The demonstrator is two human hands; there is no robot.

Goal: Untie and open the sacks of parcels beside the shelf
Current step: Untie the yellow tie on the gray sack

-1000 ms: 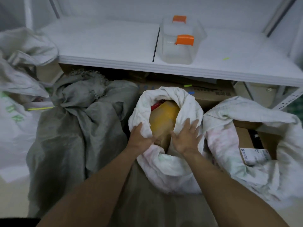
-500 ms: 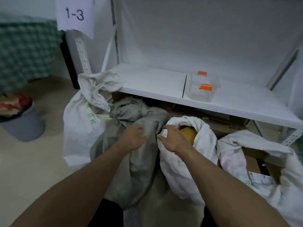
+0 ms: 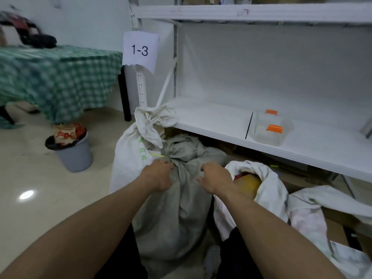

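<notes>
- Head view, position: the grey sack (image 3: 177,200) stands on the floor at 6 o'clock of frame centre, in front of the shelf (image 3: 217,125). Its neck (image 3: 182,158) is bunched and tied closed.
- Head view, grip: the left hand (image 3: 159,175) has its fingers curled into the gathered cloth on the 9 o'clock side of the neck. The right hand (image 3: 214,178) lies on the 3 o'clock side, fingers bent and thumb spread. Whether it pinches any cloth cannot be told.
- Risk: the tie itself is not visible among the folds. Pulling on cloth rather than cord would likely draw the knot tighter.
- Risk: the frayed mouth above the neck suggests a worn weave. A hard tug may tear it.
- Risk: the tied white sack (image 3: 128,158) touches the grey sack at 10 o'clock. The open white sack (image 3: 269,186), which holds a yellow parcel (image 3: 248,182), sits just beside it at 3 o'clock. Hauling the grey sack sideways could topple either and spill parcels.
- Outstanding: two sacks are judged not yet opened.
</notes>
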